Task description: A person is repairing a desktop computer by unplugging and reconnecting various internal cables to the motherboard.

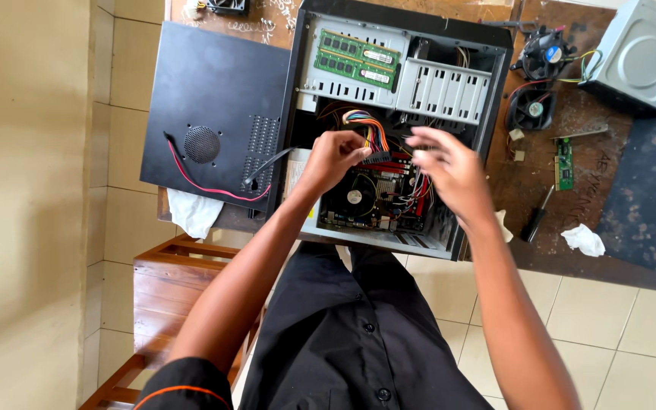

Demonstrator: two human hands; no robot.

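Note:
An open black computer case lies on a worn wooden desk, its motherboard with a round cooler fan exposed. My left hand pinches a black power connector on a bundle of coloured wires above the motherboard. My right hand hovers blurred just right of that connector, fingers spread, over red cables; whether it holds anything is unclear. Two green memory sticks rest on the grey drive cage.
The black side panel lies left of the case with a red wire across it. Right of the case sit two loose fans, a green expansion card, a screwdriver, an optical drive and crumpled tissue. A wooden chair stands below left.

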